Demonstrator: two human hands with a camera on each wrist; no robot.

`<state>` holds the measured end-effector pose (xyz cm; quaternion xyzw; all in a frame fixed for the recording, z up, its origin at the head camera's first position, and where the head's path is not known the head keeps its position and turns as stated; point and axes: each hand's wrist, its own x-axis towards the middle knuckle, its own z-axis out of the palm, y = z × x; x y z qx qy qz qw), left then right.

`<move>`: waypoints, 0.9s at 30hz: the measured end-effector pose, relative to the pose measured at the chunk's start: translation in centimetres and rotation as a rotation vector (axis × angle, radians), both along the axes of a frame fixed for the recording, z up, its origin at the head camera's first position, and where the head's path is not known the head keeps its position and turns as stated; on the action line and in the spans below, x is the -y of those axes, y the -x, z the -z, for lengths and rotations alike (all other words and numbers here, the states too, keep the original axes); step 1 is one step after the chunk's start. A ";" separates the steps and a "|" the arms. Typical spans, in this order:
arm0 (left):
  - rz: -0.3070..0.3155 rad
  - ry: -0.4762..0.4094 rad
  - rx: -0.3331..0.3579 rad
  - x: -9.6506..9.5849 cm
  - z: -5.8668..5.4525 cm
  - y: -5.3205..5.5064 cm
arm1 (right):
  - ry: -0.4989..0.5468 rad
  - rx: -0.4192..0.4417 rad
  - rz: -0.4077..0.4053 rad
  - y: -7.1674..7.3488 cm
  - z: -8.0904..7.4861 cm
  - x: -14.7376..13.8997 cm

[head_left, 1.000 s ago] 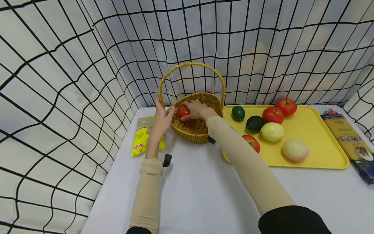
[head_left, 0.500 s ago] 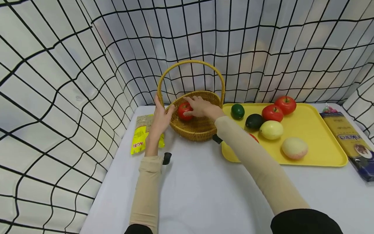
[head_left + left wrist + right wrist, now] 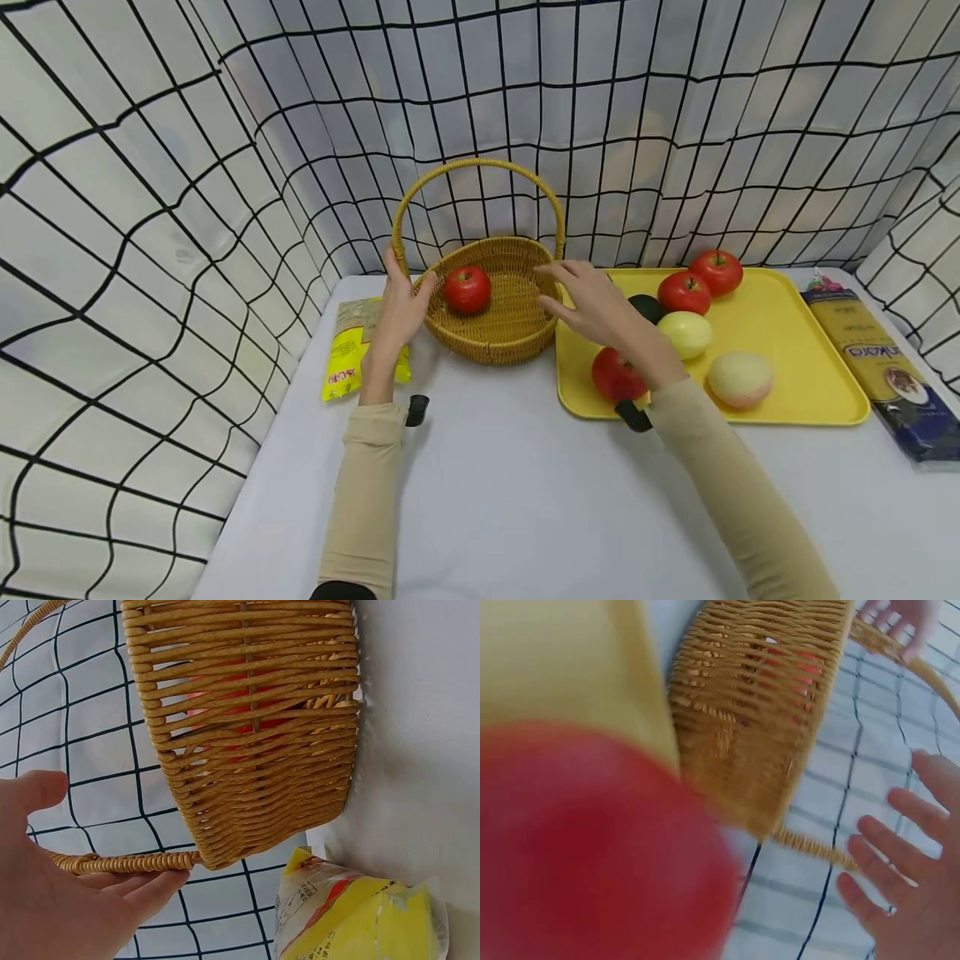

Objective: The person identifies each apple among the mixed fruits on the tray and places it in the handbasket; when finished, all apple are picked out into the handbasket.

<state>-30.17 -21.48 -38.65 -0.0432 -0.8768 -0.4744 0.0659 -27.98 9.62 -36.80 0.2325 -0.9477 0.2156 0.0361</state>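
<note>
A wicker basket [image 3: 497, 343] with a tall arched handle stands at the back of the table, one red tomato [image 3: 468, 290] inside on its left. My left hand [image 3: 401, 312] touches the left foot of the handle; in the left wrist view its fingers [image 3: 156, 894] lie straight behind the handle and the thumb stands apart. Just right of the basket, over the tray's left edge, hangs my right hand [image 3: 596, 304] with spread fingers and nothing held. Below its wrist another red tomato [image 3: 617, 375] lies on the yellow tray [image 3: 810, 367].
Also on the tray are two red tomatoes [image 3: 684, 292], a dark green avocado-like fruit [image 3: 645, 308], a pale yellow fruit [image 3: 686, 334] and a peach [image 3: 741, 379]. A yellow packet [image 3: 347, 358] lies left, a long blue-gold pack [image 3: 885, 375] right. Black netting [image 3: 570, 150] borders the table.
My right hand has let go of the tomato in the basket and moved right, out over the tray's edge. The left hand has stayed at the handle.
</note>
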 end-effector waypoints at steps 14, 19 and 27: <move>-0.017 0.031 -0.007 0.8 -0.1 0.2 | -0.010 0.133 0.089 -4.7 1.7 -7.1; -0.021 0.029 0.006 0.9 0.3 0.1 | -0.017 0.196 0.065 -4.8 2.0 -7.8; -0.026 0.017 -0.009 0.4 0.5 0.0 | 0.023 0.340 0.019 -5.4 3.1 -7.9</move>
